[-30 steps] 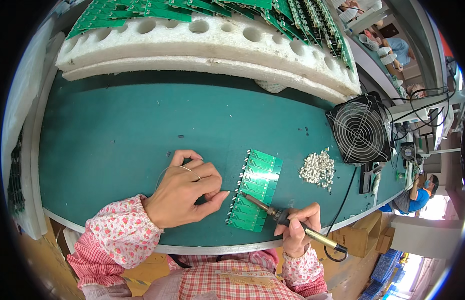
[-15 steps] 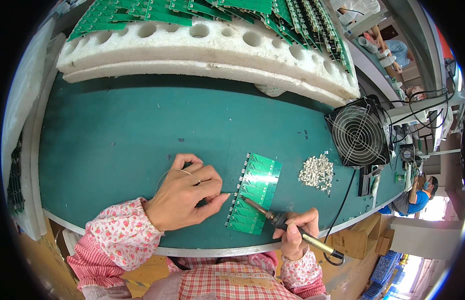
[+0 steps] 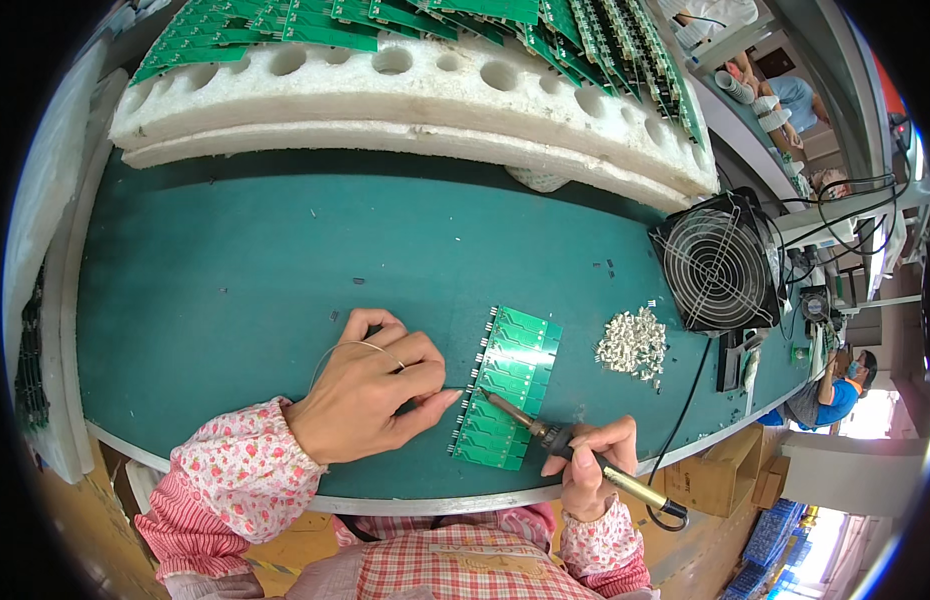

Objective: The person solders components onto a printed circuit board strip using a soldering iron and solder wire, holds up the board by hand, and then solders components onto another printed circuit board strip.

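Note:
A green circuit board panel [image 3: 510, 385] lies flat on the mat, with small metal pins along its left edge. My right hand [image 3: 590, 465] grips a soldering iron [image 3: 633, 486], whose tip meets the board near that pinned edge. From the left, my left hand [image 3: 380, 385] reaches in with thumb and forefinger pinched at the pins, close to the iron's tip. A thin solder wire [image 3: 330, 352] loops over the back of this hand; its end between the fingertips is too small to make out.
Right of the board sits a pile of small silvery parts [image 3: 632, 345], with a black fan [image 3: 718, 263] behind it. Across the back, a white foam block [image 3: 415, 105] carries many green boards [image 3: 315, 25]. Dark scraps dot the green mat [image 3: 235, 230]. Other people work farther right.

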Motion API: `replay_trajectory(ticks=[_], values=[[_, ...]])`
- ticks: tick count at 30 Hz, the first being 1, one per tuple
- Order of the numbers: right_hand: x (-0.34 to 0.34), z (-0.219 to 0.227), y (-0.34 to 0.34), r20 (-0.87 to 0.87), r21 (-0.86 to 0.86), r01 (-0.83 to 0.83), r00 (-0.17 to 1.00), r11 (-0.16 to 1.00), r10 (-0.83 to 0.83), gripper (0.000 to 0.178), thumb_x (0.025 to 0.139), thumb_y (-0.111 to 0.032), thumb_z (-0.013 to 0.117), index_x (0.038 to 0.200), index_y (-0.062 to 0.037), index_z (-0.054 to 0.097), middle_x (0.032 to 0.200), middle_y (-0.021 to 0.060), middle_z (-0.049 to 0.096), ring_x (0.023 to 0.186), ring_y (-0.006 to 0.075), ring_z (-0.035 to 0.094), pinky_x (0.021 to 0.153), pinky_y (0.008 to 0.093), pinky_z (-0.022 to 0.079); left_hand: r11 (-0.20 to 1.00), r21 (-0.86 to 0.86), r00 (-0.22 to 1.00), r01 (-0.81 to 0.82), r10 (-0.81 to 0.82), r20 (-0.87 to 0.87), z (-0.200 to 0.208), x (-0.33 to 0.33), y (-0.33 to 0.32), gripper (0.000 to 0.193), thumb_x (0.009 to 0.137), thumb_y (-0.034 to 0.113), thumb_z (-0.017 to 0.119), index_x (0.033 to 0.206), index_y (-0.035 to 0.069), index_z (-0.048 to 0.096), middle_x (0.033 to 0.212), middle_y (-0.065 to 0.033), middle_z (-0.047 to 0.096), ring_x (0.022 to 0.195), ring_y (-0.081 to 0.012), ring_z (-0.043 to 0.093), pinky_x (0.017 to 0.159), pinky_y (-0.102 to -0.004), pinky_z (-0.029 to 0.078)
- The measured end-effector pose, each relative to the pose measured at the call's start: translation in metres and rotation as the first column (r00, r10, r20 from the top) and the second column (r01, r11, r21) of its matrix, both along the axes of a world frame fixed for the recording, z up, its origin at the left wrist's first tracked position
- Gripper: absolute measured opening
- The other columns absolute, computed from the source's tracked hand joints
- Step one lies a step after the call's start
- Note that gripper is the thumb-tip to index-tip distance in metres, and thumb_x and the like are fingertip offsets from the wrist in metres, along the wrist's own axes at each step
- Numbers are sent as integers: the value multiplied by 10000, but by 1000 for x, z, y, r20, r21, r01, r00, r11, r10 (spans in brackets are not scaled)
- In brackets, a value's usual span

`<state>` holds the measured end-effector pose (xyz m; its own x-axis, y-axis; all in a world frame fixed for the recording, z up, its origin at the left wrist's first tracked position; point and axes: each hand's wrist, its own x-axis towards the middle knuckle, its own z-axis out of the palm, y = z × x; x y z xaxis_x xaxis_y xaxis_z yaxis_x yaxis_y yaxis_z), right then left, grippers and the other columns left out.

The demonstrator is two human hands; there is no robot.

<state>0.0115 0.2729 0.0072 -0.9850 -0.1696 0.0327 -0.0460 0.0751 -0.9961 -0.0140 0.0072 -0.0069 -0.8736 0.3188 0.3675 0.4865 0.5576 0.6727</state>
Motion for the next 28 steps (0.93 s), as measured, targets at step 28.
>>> replay_trajectory(ticks=[28], values=[[5, -6, 7, -107, -76, 107, 988, 991, -115, 317, 906, -267, 600, 924, -30, 391, 607, 108, 535, 448, 128, 504, 438, 252, 420, 999, -13, 999, 49, -49, 21, -1, 6, -6, 155, 825, 190, 696, 739, 121, 587, 782, 8, 551, 731, -182, 537, 872, -380, 380]])
